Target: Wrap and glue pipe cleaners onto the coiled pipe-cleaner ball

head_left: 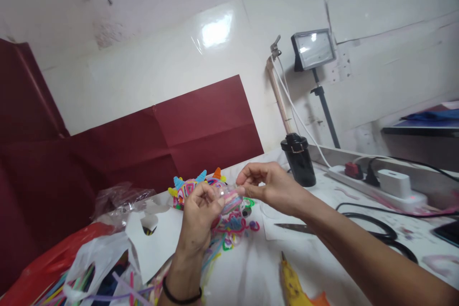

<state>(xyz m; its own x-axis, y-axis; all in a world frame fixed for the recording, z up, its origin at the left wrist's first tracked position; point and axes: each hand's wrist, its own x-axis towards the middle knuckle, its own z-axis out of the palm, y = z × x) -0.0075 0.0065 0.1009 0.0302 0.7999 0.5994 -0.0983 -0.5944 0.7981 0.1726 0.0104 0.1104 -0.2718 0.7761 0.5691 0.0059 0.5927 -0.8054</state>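
Two hands pinch one small clear piece (pixel 228 191) between them, held above the counter (pixel 251 267) at picture centre. Left hand (pixel 200 213) grips it from 7 o'clock, fingers curled narrow; right hand (pixel 267 186) nips it from 3 o'clock. Just behind lies a colourful ornament (pixel 201 184). Scissors (pixel 297 228) rest at 4 o'clock, a black jar (pixel 298 159) at 2 o'clock.

Bare white table (pixel 247 272) is lying open between the forearms. Colourful craft pieces (pixel 229 222) are crowding the middle, plastic bags (pixel 96 258) are blocking the left, and scissors (pixel 297 228), black cable (pixel 380 229) and a black canister (pixel 299 160) are blocking the right.
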